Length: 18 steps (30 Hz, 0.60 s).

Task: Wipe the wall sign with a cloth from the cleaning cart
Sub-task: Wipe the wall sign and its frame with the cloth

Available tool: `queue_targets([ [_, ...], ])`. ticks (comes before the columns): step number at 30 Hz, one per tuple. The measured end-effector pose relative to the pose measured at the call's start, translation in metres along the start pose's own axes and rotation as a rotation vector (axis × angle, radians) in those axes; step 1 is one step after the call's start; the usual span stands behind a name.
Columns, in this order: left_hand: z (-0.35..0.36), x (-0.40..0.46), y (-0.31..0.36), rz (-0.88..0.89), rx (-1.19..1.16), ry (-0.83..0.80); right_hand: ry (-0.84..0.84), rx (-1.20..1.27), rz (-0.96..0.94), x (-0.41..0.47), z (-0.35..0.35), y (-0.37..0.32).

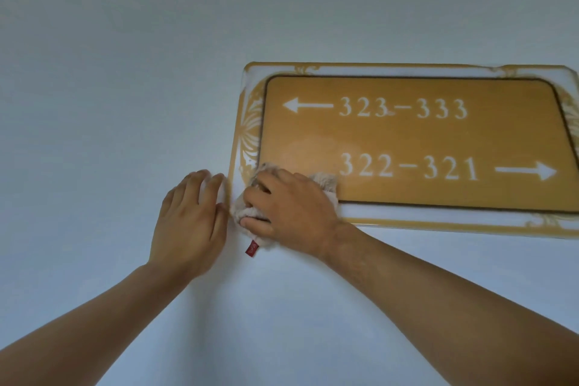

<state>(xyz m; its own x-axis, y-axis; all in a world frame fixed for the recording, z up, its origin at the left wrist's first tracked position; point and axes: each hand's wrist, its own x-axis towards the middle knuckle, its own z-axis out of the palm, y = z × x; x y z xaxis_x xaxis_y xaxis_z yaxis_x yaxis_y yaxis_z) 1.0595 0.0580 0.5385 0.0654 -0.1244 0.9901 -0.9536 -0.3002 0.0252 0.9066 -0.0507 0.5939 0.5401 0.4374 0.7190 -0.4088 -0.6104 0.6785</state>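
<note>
Right hand, fingers clasped on bunched cloth, presses it against wall sign lower-left corner. Left hand lies flat on wall, fingers extended, holding nothing.

The wall sign looked like smooth, hard plastic with a faint sheen, a pale glare showing on its gold panel. The cloth was a fluffy, beige terry fabric with a small red woven tag. The wall had a matt, even painted finish.

Pale wall w/ gold sign; left hand flat
</note>
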Motion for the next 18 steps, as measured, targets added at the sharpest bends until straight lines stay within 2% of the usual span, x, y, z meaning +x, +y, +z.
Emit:
queue_targets([
  [10, -0.019, -0.039, 0.018, 0.089, 0.016, -0.082, -0.110, 0.110, 0.032, -0.060, -0.017, -0.029],
  [14, -0.023, -0.051, 0.029, 0.081, -0.043, -0.106, -0.056, 0.062, 0.035, -0.089, -0.034, -0.023],
  [18, -0.028, -0.057, 0.050, 0.074, -0.082, -0.131, -0.081, -0.012, 0.058, -0.110, -0.065, -0.004],
])
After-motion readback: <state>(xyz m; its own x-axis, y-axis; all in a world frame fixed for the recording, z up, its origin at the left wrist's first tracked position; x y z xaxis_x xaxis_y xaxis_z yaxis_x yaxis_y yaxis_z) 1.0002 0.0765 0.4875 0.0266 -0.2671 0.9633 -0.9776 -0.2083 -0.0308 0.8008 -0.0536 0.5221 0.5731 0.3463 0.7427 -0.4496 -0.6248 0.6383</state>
